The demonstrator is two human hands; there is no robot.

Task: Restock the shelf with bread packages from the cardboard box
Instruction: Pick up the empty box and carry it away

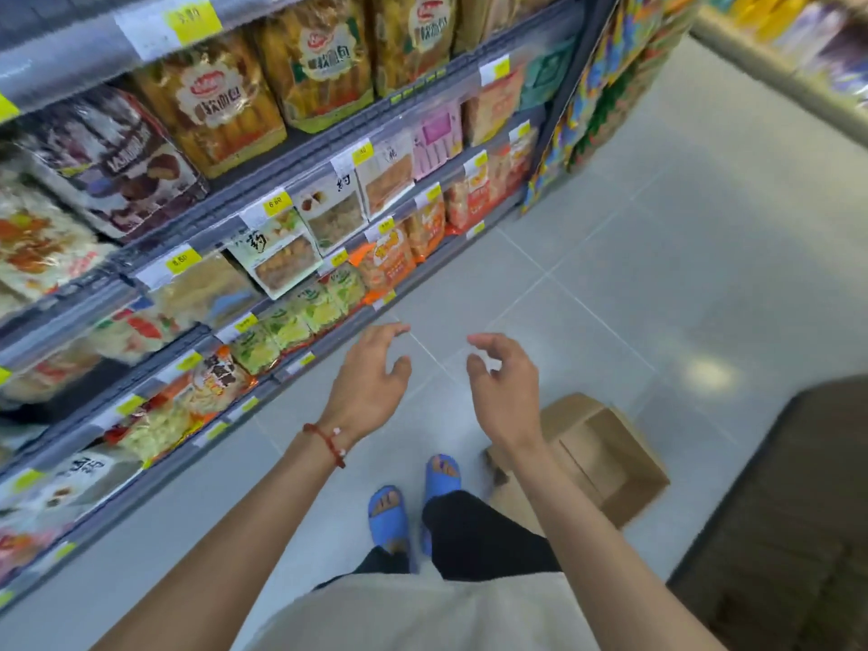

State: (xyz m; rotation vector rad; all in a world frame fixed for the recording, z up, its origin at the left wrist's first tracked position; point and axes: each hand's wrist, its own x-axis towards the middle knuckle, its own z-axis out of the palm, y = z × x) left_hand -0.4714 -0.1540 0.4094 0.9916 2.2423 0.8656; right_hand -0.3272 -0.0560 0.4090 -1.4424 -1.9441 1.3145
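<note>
Both my hands hang in mid-air in front of me over the tiled floor, each holding nothing. My left hand [373,378] has relaxed, loosely curved fingers and a red bracelet on its wrist. My right hand [505,385] is likewise loosely curved. The cardboard box [606,458] stands on the floor just right of my right forearm, its flaps open; I see only brown cardboard inside. Bread packages [220,101] in yellow wrappers stand on the upper shelf [300,157] at the left, well above my hands.
The shelving runs along the left with several tiers of packaged snacks [282,256] and yellow price tags. My feet in blue sandals [413,500] stand on the grey floor. A dark brown object [789,533] fills the lower right. Another shelf [798,35] shows at top right.
</note>
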